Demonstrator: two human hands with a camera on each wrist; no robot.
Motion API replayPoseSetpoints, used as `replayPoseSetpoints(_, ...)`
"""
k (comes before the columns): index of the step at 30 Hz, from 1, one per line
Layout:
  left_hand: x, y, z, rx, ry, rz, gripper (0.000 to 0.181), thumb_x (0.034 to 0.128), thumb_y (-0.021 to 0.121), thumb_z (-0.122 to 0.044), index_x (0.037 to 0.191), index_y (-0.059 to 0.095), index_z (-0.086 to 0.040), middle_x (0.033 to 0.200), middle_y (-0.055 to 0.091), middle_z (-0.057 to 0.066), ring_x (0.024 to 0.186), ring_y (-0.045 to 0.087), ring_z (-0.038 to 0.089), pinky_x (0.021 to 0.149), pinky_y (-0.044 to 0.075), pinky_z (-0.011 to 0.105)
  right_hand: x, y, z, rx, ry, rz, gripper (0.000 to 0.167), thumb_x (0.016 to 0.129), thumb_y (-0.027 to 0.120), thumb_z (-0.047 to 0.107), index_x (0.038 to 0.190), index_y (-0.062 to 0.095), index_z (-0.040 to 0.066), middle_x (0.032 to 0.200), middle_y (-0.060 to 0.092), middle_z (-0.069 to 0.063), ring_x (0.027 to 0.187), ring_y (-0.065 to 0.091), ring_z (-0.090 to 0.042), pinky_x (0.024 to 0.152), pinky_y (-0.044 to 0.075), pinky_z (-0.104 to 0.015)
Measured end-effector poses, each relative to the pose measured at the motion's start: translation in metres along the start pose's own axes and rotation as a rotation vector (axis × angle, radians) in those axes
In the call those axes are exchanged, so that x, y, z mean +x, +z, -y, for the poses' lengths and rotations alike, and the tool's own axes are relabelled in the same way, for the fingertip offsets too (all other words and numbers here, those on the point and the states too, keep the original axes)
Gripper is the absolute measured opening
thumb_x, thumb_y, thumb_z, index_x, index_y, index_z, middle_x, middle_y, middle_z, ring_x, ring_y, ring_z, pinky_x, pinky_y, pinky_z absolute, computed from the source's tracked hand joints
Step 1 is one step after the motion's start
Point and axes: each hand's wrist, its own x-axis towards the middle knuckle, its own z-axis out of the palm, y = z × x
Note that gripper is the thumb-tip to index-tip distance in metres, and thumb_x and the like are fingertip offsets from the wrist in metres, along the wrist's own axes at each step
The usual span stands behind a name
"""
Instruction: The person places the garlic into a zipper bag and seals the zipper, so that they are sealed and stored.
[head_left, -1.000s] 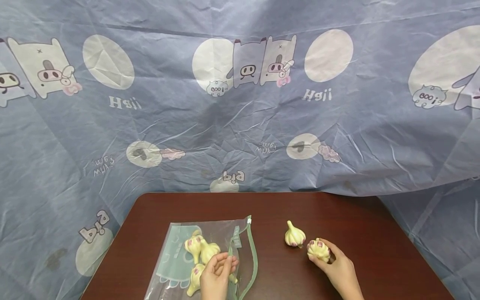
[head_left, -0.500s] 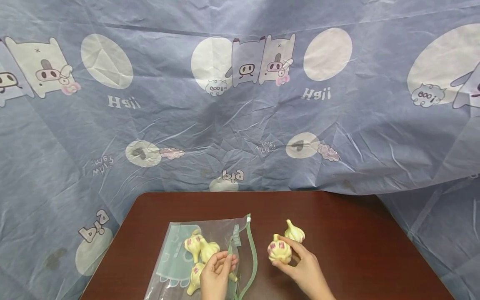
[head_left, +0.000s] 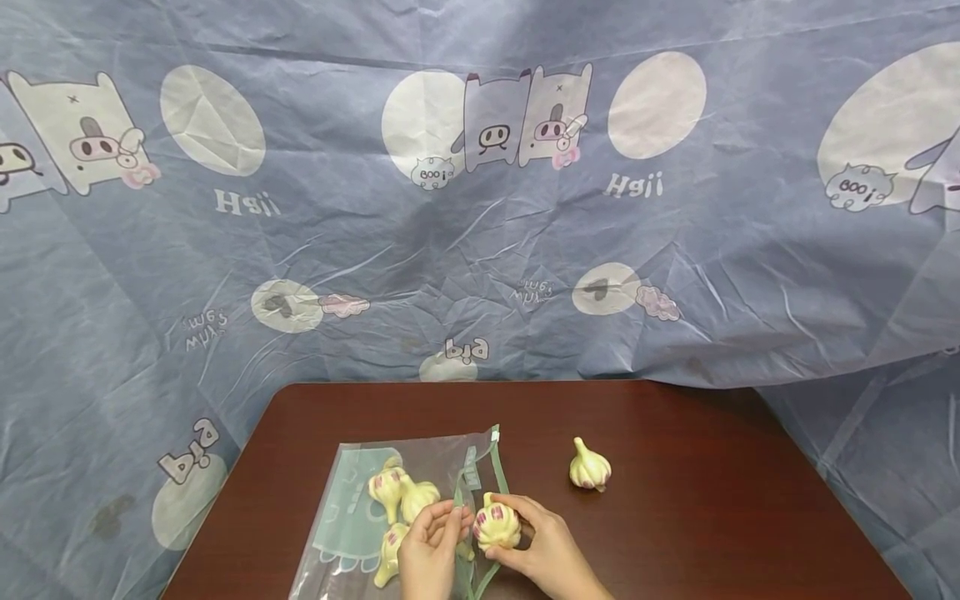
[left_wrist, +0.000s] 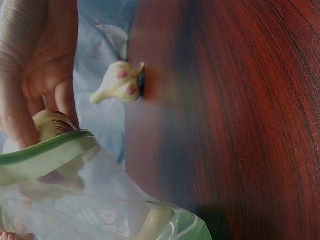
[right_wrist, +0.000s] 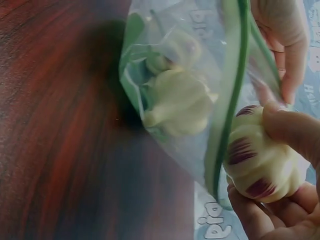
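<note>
A clear zip bag [head_left: 318,575] with green edging lies at the table's left front, holding several garlic bulbs [head_left: 420,500]. My left hand [head_left: 429,550] pinches one lip of its mouth between thumb and fingers. Between the thumb and fingers of my right hand [head_left: 553,546] is another garlic bulb [head_left: 497,525], pale with purple marks. In the right wrist view this held bulb [right_wrist: 267,157] is at the mouth, beside the green strip [right_wrist: 232,95], partly behind it. One more garlic bulb [head_left: 589,468] rests on the table to the right; it shows in the left wrist view too.
The dark red-brown table [head_left: 712,500] extends right and behind the bag. A blue printed cloth [head_left: 480,250] hangs behind the table and along its sides. A white slider [head_left: 495,436] sits at the bag's far corner.
My right hand has carried its garlic bulb leftward from the table's right side, past the loose bulb, to the bag's mouth. My left hand keeps its pinch on the bag, almost unmoved.
</note>
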Motion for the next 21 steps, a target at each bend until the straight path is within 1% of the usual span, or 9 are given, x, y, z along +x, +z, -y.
replayPoseSetpoints(3,0.000,-0.001,-0.001,0.004,-0.003,-0.009,0.020,0.0937,0.065,-0.006,0.107,0.063,0.009,0.094,0.074,0.021,0.076,0.073,0.006,0.071,0.059,0.020,0.002,0.001,-0.003,-0.010,0.029,0.020,0.065,0.079,0.082,0.027,0.133,0.057,0.003,0.126,0.062,-0.014,0.112,0.065,-0.027,0.091,0.056,-0.029)
replayPoseSetpoints(5,0.000,-0.001,-0.002,-0.001,-0.013,-0.006,0.020,0.0939,0.065,-0.006,0.107,0.063,0.009,0.095,0.074,0.020,0.077,0.073,0.006,0.072,0.059,0.020,0.004,0.002,-0.005,-0.036,0.036,0.026,0.065,0.079,0.082,0.030,0.132,0.057,0.003,0.125,0.063,-0.013,0.111,0.065,-0.027,0.090,0.057,-0.030)
replayPoseSetpoints(9,-0.001,0.000,-0.005,-0.018,-0.029,0.001,0.021,0.0940,0.065,-0.007,0.108,0.063,0.009,0.096,0.073,0.021,0.077,0.073,0.007,0.073,0.059,0.021,0.010,0.007,-0.009,-0.122,0.049,0.058,0.065,0.077,0.084,0.031,0.131,0.059,0.004,0.123,0.066,-0.011,0.106,0.066,-0.018,0.085,0.057,-0.024)
replayPoseSetpoints(13,-0.002,0.001,-0.007,-0.039,-0.026,0.018,0.021,0.0940,0.065,-0.006,0.107,0.062,0.011,0.096,0.073,0.022,0.078,0.073,0.009,0.074,0.059,0.021,0.018,0.016,-0.010,-0.201,0.036,0.099,0.060,0.074,0.087,0.025,0.125,0.063,0.006,0.118,0.069,-0.008,0.091,0.064,-0.006,0.073,0.053,-0.019)
replayPoseSetpoints(16,-0.004,0.003,-0.008,-0.027,-0.034,0.029,0.021,0.0938,0.065,-0.006,0.107,0.063,0.010,0.096,0.073,0.021,0.079,0.074,0.010,0.075,0.059,0.021,0.023,0.025,-0.009,-0.236,0.024,0.126,0.045,0.073,0.084,0.014,0.115,0.067,0.009,0.109,0.069,-0.002,0.082,0.057,0.001,0.069,0.050,-0.017)
replayPoseSetpoints(17,-0.004,0.003,-0.008,-0.020,-0.039,0.034,0.021,0.0938,0.065,-0.007,0.107,0.063,0.010,0.097,0.073,0.021,0.079,0.074,0.009,0.075,0.059,0.021,0.025,0.027,-0.009,-0.249,0.020,0.135,0.037,0.074,0.081,0.010,0.108,0.068,0.010,0.102,0.068,-0.001,0.077,0.054,0.002,0.066,0.049,-0.017)
replayPoseSetpoints(19,-0.005,0.004,-0.008,-0.004,-0.047,0.040,0.021,0.0938,0.065,-0.007,0.107,0.063,0.009,0.097,0.073,0.020,0.080,0.074,0.009,0.074,0.059,0.020,0.028,0.032,-0.009,-0.271,0.017,0.155,0.023,0.074,0.074,0.003,0.094,0.065,0.011,0.088,0.062,0.005,0.069,0.048,0.004,0.061,0.047,-0.015)
replayPoseSetpoints(21,-0.006,0.004,-0.009,0.009,-0.050,0.044,0.021,0.0939,0.064,-0.007,0.107,0.063,0.008,0.096,0.074,0.019,0.080,0.074,0.009,0.073,0.059,0.019,0.031,0.037,-0.009,-0.291,0.009,0.174,0.020,0.073,0.067,-0.003,0.084,0.061,0.013,0.077,0.053,0.010,0.061,0.040,0.004,0.055,0.043,-0.014)
